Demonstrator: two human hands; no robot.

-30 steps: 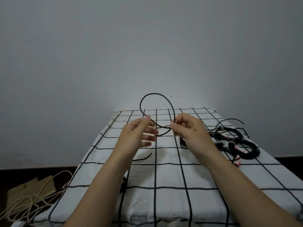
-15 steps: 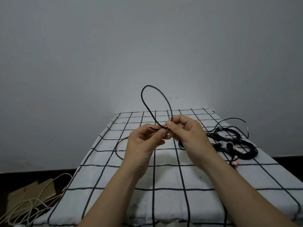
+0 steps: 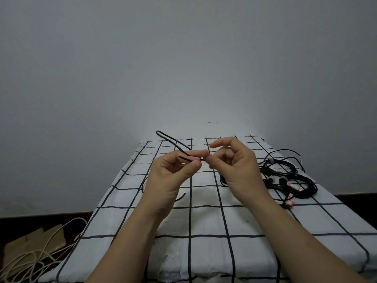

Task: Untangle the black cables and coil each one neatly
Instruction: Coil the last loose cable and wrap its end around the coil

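A thin black cable (image 3: 171, 139) is folded into a narrow flat loop that points up and left over the table. My left hand (image 3: 173, 172) pinches both strands of it between thumb and forefinger. My right hand (image 3: 234, 164) is right beside the pinch, fingers loosely curled; its fingertips sit at the cable's end, and I cannot tell whether they grip it. A loose tail of the same cable (image 3: 181, 197) shows below my left wrist. A heap of tangled black cables (image 3: 289, 180) with small red-and-white tags lies at the table's right.
The table wears a white cloth with a black grid (image 3: 204, 221). On the dark floor at the lower left lie pale cords (image 3: 30, 260) over flat cardboard (image 3: 34, 242). A plain grey wall stands behind the table.
The tall round loop has been flattened into a narrow fold leaning left. My right hand's fingers have spread away from the pinch, while my left hand keeps hold.
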